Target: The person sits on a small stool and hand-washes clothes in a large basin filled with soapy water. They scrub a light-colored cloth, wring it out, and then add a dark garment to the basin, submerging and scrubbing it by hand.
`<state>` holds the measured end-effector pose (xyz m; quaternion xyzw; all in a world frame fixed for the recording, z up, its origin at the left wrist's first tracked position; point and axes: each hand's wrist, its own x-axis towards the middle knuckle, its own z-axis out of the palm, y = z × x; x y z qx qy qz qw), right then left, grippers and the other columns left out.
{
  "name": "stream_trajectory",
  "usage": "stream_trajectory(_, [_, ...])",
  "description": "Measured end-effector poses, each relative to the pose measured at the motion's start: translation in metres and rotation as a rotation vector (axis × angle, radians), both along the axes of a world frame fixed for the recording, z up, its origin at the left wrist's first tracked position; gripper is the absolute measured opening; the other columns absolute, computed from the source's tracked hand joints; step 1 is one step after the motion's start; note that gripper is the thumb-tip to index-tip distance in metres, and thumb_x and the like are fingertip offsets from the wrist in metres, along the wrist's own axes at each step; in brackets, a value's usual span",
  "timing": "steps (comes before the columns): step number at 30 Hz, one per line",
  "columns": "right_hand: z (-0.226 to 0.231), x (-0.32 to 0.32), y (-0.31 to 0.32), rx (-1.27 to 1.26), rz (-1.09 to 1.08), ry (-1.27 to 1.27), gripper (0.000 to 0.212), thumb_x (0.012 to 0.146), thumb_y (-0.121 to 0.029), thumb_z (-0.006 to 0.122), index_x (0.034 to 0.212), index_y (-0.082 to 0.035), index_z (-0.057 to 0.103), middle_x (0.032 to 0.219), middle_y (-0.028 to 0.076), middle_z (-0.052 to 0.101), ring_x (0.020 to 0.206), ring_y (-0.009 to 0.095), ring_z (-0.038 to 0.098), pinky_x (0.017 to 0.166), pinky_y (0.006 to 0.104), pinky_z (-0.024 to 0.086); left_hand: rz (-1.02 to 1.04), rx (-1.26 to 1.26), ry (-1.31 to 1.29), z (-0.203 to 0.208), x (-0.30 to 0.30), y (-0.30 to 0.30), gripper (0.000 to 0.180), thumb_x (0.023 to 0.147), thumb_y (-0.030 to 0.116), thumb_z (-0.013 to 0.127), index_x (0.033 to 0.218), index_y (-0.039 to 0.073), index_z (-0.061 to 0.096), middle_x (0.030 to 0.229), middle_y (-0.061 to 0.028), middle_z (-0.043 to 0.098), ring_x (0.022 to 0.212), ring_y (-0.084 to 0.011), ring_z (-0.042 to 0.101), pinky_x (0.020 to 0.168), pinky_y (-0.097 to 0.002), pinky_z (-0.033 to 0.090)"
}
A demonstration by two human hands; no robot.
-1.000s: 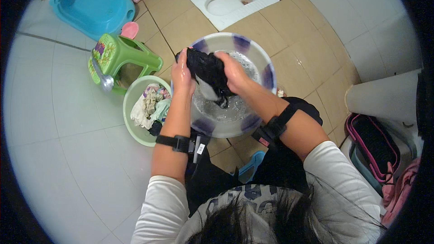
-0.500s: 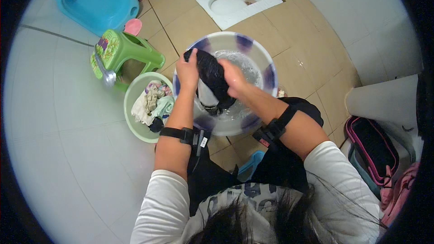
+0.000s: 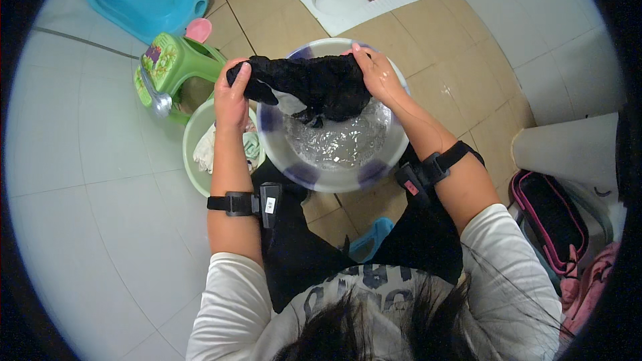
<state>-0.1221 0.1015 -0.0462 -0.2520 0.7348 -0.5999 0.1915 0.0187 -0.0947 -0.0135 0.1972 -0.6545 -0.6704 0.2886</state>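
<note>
A wet black garment with a white patch (image 3: 321, 83) is stretched sideways over a wash basin (image 3: 267, 140), which is white with purple patches. My left hand (image 3: 232, 93) is closed on the garment's left end, thumb on top. At its right end my right hand (image 3: 376, 73) grips the cloth between thumb and fingers. Below it, sudsy water (image 3: 341, 140) ripples in the basin. The garment's exact kind cannot be made out.
Left of the basin stands a pale green tub (image 3: 194, 164) with several clothes. Behind it are a green stool (image 3: 177, 67) with a shower head (image 3: 159, 101), a pink scoop (image 3: 198, 29) and a blue tub (image 3: 144, 0). A squat toilet (image 3: 341, 23) lies beyond; a grey bin-like column (image 3: 568, 147) is at right.
My hands have moved apart, the left one leftward and the right one rightward. The garment, bunched and hanging lower before, is now spread wide and higher up over the basin.
</note>
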Motion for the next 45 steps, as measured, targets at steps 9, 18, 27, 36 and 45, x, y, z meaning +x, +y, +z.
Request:
stream_trajectory(9, [-0.018, -0.005, 0.012, 0.430, 0.309, 0.097, 0.031, 0.072, -0.034, 0.049, 0.078, -0.005, 0.059, 0.075, 0.014, 0.058, 0.072, 0.026, 0.055, 0.068, 0.0320, 0.040, -0.690, -0.668, -0.755, -0.026, 0.016, 0.008, 0.025, 0.065, 0.016, 0.062, 0.087, 0.007, 0.055, 0.082, -0.0096, 0.056, 0.078, -0.0210, 0.052, 0.069, -0.0287, 0.040])
stream_trajectory(18, [-0.019, -0.012, 0.009, 0.390, 0.264, 0.067, 0.033, 0.069, -0.035, 0.053, 0.083, -0.006, 0.058, 0.083, 0.019, 0.055, 0.080, 0.031, 0.053, 0.072, 0.0346, 0.039, -0.574, -0.780, -0.775, -0.061, 0.003, 0.025, 0.039, 0.068, 0.024, 0.058, 0.102, 0.008, 0.050, 0.097, -0.0145, 0.053, 0.088, -0.0267, 0.051, 0.076, -0.0325, 0.039])
stream_trajectory(27, [-0.014, -0.018, 0.017, 0.380, 0.157, 0.114, 0.032, 0.072, -0.028, 0.054, 0.096, -0.007, 0.051, 0.087, 0.011, 0.054, 0.077, 0.017, 0.051, 0.066, 0.0279, 0.041, -1.004, -0.813, -1.086, -0.167, -0.001, 0.095, 0.063, 0.064, 0.028, 0.061, 0.117, 0.006, 0.035, 0.107, -0.0176, 0.047, 0.097, -0.0319, 0.046, 0.081, -0.0352, 0.038])
stream_trajectory(36, [0.017, -0.016, 0.040, 0.390, 0.225, -0.190, 0.026, 0.072, -0.024, 0.054, 0.089, -0.004, 0.053, 0.079, 0.011, 0.055, 0.073, 0.019, 0.052, 0.066, 0.0287, 0.041, -1.131, -0.657, -1.333, -0.288, 0.030, 0.113, 0.076, 0.072, 0.044, 0.051, 0.127, 0.010, 0.010, 0.130, -0.0082, 0.018, 0.119, -0.0262, 0.019, 0.093, -0.0485, 0.018])
stream_trajectory(45, [0.010, -0.018, 0.058, 0.400, 0.309, -0.318, 0.022, 0.080, -0.016, 0.047, 0.097, -0.001, 0.049, 0.091, 0.004, 0.053, 0.084, 0.010, 0.048, 0.072, 0.0223, 0.038, -0.919, -1.060, -1.423, -0.315, 0.041, 0.108, 0.076, 0.071, 0.043, 0.052, 0.128, 0.016, 0.009, 0.126, -0.0113, 0.026, 0.113, -0.0279, 0.030, 0.091, -0.0463, 0.021])
